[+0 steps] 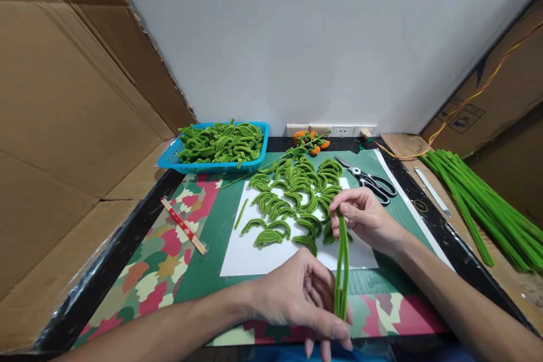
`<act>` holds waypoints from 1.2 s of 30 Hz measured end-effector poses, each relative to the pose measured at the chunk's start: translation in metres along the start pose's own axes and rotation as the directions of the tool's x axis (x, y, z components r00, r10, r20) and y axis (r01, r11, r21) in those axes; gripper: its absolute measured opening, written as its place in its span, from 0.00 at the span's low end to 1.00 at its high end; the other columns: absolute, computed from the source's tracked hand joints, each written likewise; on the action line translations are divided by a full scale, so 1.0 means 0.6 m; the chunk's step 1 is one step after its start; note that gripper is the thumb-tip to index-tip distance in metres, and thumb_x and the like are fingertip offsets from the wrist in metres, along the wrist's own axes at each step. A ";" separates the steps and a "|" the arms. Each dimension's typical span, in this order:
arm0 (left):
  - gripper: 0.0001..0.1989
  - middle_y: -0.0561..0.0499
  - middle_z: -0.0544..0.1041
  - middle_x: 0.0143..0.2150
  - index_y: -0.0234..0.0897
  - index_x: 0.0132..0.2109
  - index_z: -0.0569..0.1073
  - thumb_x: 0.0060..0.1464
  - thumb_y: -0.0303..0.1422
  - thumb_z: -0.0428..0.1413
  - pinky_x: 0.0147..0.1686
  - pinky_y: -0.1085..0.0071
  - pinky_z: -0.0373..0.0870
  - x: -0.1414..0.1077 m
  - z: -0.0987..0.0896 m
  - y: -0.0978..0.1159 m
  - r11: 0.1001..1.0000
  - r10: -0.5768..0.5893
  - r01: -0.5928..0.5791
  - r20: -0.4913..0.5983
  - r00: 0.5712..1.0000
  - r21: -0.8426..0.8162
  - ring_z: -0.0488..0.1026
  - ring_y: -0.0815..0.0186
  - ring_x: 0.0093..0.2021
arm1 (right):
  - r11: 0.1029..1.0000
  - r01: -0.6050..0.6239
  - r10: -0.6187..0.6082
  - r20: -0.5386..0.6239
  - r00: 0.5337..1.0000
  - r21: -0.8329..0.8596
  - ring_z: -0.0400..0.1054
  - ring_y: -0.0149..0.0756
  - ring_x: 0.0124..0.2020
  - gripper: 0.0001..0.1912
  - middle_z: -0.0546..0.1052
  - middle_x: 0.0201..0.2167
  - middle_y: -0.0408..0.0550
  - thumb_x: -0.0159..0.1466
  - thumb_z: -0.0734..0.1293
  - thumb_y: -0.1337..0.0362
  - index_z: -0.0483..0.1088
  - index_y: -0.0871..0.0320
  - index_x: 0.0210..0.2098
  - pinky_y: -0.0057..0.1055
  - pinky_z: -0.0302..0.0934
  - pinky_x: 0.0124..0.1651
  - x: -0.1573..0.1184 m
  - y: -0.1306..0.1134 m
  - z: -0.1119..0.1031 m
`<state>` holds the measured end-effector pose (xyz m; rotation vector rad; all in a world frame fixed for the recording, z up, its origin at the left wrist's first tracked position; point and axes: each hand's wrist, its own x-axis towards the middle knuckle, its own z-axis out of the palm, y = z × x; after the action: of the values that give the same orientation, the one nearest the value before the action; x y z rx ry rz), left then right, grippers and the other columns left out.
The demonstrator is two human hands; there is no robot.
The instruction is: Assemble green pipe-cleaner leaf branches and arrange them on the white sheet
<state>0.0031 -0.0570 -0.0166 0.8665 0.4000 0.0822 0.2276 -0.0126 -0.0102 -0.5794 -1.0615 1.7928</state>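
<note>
Two long green pipe cleaners [341, 266] stretch between my hands, nearly upright and side by side. My right hand [365, 218] pinches their upper ends between thumb and fingers. Lower down, my left hand [307, 300] has its fingers curled around their bottom part, and the ends there are hidden. Behind the hands, many curved green pipe cleaner pieces [271, 212] lie in small bunches on a white sheet of paper [241, 257]. A single short straight piece [241, 214] rests at the paper's left side.
A blue basket [212, 167] full of bent green pieces stands back left. Orange-flowered stems [313, 141] lie behind. Black-handled scissors [373, 181] are on the green mat [199, 237]. Right are a white pen-like tool [431, 192] and long green pipe cleaners [487, 209]; wrapped chopsticks [184, 226] lie left.
</note>
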 end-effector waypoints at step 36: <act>0.21 0.61 0.60 0.25 0.31 0.52 0.77 0.69 0.48 0.60 0.15 0.83 0.48 -0.006 0.010 0.034 0.963 0.269 -0.259 -0.372 0.889 0.078 0.49 0.80 0.17 | 0.948 0.003 0.001 0.012 1.000 -0.318 0.75 0.31 0.20 0.14 0.81 0.25 0.45 0.60 0.83 0.59 0.83 0.61 0.39 0.23 0.70 0.20 -0.003 -0.029 -0.009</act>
<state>0.0041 -0.0492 0.0033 0.9286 0.6451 0.5054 0.2407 -0.0090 0.0016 -0.7622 -1.3724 1.6353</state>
